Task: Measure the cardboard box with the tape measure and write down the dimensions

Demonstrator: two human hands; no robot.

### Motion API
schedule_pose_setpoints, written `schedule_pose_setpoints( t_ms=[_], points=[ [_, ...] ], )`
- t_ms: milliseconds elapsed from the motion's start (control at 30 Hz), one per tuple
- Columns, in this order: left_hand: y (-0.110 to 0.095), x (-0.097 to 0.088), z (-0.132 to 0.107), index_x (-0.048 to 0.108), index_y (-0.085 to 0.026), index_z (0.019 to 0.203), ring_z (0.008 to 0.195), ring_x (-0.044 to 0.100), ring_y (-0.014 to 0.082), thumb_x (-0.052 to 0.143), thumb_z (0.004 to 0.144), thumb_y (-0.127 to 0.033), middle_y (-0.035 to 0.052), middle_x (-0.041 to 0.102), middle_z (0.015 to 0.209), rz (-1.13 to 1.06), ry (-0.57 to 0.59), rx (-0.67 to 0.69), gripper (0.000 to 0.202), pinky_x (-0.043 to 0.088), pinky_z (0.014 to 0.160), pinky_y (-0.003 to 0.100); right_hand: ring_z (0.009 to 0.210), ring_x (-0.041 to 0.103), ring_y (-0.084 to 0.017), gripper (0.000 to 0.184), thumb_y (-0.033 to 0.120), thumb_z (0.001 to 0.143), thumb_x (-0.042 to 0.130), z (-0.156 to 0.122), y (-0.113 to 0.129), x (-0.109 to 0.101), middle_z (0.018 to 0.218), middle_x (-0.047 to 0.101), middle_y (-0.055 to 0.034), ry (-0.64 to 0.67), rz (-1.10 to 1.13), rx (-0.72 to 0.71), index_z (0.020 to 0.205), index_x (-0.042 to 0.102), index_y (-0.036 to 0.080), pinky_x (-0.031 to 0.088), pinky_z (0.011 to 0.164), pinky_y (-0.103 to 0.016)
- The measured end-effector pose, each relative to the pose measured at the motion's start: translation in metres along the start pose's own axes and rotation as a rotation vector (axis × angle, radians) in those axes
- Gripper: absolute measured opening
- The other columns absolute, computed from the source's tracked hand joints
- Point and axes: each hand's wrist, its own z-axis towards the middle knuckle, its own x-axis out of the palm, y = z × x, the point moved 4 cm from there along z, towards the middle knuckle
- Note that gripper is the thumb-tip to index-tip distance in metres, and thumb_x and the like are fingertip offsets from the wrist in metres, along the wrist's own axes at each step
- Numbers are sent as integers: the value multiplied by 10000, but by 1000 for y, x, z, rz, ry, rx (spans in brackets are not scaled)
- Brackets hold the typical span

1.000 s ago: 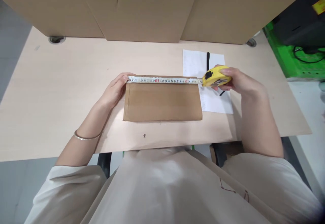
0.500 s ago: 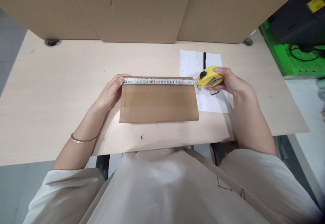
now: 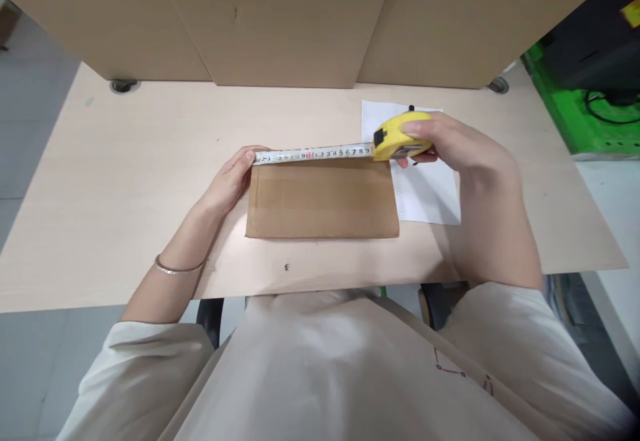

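Observation:
A brown cardboard box (image 3: 323,201) lies flat on the table. Along its far edge runs the white blade (image 3: 320,153) of a tape measure, tilted slightly up to the right. My left hand (image 3: 231,177) is closed at the box's far left corner, with the thumb pressing the blade's end there. The yellow tape measure case (image 3: 400,135) sits in my right hand (image 3: 450,144), fingers wrapped round it, above the box's far right corner. Part of the right-hand fingers is hidden behind the case.
Under my right hand lies a white printed sheet (image 3: 430,194), with a black pen (image 3: 411,108) mostly covered. Tall cardboard panels (image 3: 285,27) stand along the table's (image 3: 165,127) back edge. A green crate (image 3: 595,121) with a black device is at the far right.
My right hand has lifted the tape measure case and brought it left, over the box, so less blade is out. My left hand keeps its place at the corner. The view has shifted slightly.

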Motion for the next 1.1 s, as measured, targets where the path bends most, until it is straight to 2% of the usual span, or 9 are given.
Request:
schedule_pose_setpoints(
  t_ms=[100,233,400,567,733,800,900,1000,1100],
  points=[
    [3,-1,1,835,-262,1286,1431,792,360,878,967,-943,118,898,1441,-1,1,6,753,643,1280,503,843,683,-246,379,600,1024,874,12,41,32,1013,766,-89,85,-105,-97,1008,737,248,500,718,-359],
    [5,-2,2,840,-249,1330,1425,810,350,885,976,-939,132,896,1472,-34,26,3,777,635,1313,500,1032,724,-314,449,495,871,1036,31,75,88,1066,773,-86,108,-359,-225,1061,713,249,520,809,-356],
    [10,-4,8,847,-263,1318,1453,831,391,832,956,-1013,150,921,1412,-41,72,18,833,641,1347,536,1177,705,-392,469,415,876,986,50,94,138,1126,762,-127,114,-614,-468,1162,658,243,560,950,-429],
    [15,-1,11,843,-255,1292,1688,731,440,646,1003,-1111,188,916,1416,-16,105,47,925,602,1423,571,1250,681,-428,527,425,879,974,67,95,155,1170,745,-146,115,-726,-602,1251,666,215,551,1107,-511],
    [16,-17,13,886,-254,1313,1814,622,474,682,1046,-943,178,900,1557,-91,112,3,767,515,1522,653,1334,702,-482,594,537,896,966,45,72,125,1314,766,-199,-40,-666,-558,1304,686,209,530,1224,-619],
    [15,-33,16,920,-247,1387,1853,569,513,881,906,-745,180,863,1658,-121,194,-49,693,422,1585,701,1359,720,-494,591,569,910,935,20,54,96,1365,772,-208,-152,-572,-451,1313,674,225,543,1219,-632],
    [13,-55,20,867,-341,1600,1942,438,516,1096,664,-398,120,688,1917,-48,399,-125,965,316,1636,712,1263,764,-466,573,638,907,893,-23,17,49,1363,812,-185,-321,-370,-184,1268,626,283,583,1099,-602],
    [7,-63,23,776,-397,1715,1960,417,487,1185,615,-259,135,586,2000,92,524,-96,1181,400,1591,712,986,737,-399,516,747,911,817,-58,-21,22,1066,797,-134,-489,-287,134,1069,583,315,542,887,-532],
    [1,-59,24,779,-397,1702,1865,567,499,1238,584,-326,161,679,1907,155,493,-30,1211,535,1498,729,923,694,-353,456,724,927,773,-73,-40,29,956,765,-117,-404,-167,234,974,614,299,489,825,-481]
  ],
)
